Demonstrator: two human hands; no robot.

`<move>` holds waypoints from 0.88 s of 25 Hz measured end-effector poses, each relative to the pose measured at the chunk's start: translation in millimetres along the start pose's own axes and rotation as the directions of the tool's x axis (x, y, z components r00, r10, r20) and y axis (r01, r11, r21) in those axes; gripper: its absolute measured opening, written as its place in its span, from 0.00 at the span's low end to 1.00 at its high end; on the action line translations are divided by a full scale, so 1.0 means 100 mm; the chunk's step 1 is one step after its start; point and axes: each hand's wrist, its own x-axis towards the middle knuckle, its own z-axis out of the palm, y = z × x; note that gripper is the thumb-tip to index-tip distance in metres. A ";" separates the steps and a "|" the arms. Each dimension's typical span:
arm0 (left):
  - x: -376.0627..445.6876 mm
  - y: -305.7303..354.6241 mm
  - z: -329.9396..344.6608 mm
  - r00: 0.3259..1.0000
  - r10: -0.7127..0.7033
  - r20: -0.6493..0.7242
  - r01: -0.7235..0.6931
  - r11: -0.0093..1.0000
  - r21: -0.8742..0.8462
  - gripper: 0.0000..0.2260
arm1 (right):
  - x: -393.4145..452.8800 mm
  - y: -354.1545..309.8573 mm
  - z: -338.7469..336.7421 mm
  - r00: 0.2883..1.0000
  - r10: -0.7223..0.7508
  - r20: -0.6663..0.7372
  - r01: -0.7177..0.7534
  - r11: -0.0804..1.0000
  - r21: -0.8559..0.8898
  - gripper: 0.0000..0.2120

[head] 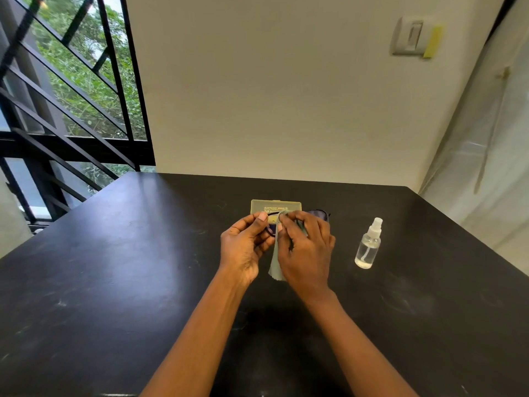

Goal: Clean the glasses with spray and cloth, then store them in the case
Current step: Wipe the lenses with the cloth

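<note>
Dark-framed glasses (320, 214) are held above the black table, mostly hidden behind my hands. My left hand (246, 247) pinches the left lens rim between thumb and fingers. My right hand (306, 250) presses a grey-green cloth (275, 267) onto that lens; the cloth's loose end hangs down between my hands. Behind the hands an olive-green glasses case (274, 206) lies flat on the table, lid closed as far as I can tell. A small clear spray bottle (368, 245) with a white nozzle stands upright to the right of my right hand.
The black table (114, 267) meets a beige wall at the back. A window with black bars is at the left, past the table's left edge. A plastic-covered surface rises at the right.
</note>
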 end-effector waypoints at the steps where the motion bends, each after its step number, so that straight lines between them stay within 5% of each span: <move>1: 0.00 0.00 0.00 1.000 0.001 -0.001 -0.001 1.000 -0.001 0.02 | 0.01 0.01 0.01 1.000 -0.002 -0.001 0.002 1.000 -0.022 0.12; 11: 0.02 0.03 0.01 1.000 0.027 -0.004 -0.027 1.000 0.006 0.06 | -0.15 0.16 0.10 0.974 -0.226 0.024 0.227 0.973 -0.041 0.15; 22: -0.02 0.06 0.06 0.999 0.041 0.017 -0.041 0.999 0.012 0.03 | -0.01 0.19 0.07 0.997 -0.068 0.045 0.069 0.998 -0.015 0.20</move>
